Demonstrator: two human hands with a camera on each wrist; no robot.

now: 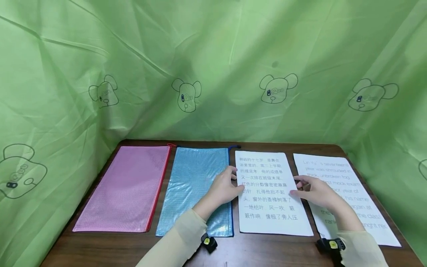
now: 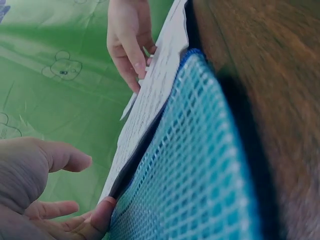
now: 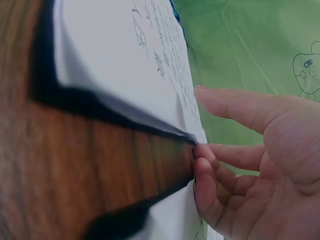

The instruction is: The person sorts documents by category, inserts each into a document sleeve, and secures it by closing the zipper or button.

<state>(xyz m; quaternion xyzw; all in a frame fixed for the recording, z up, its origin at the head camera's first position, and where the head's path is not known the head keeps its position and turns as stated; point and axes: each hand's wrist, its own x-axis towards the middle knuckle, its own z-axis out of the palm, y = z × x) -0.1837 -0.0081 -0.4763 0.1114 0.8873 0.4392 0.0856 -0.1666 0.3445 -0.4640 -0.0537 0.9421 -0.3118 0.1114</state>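
Note:
A white sheet with Chinese print [image 1: 270, 207] lies on the wooden table [image 1: 110, 248], between a blue mesh pouch [image 1: 193, 178] and a sheet with English print [image 1: 373, 218]. My left hand [image 1: 237, 180] lies over the pouch's right side, its fingertips touching the Chinese sheet's left edge. My right hand [image 1: 295, 187] touches the same sheet's right edge. In the left wrist view that sheet [image 2: 155, 85] stands slightly raised above the pouch [image 2: 200, 165], a fingertip of my left hand [image 2: 75, 190] at its edge. In the right wrist view my right hand [image 3: 200, 122] has bent fingertips against the lifted sheet edge [image 3: 115, 55], thumb straight above it.
A pink mesh pouch [image 1: 130, 185] with a red zip lies left of the blue one. Green cloth printed with bear faces [image 1: 213, 74] hangs behind and on both sides of the table. A strip of bare wood runs along the near edge.

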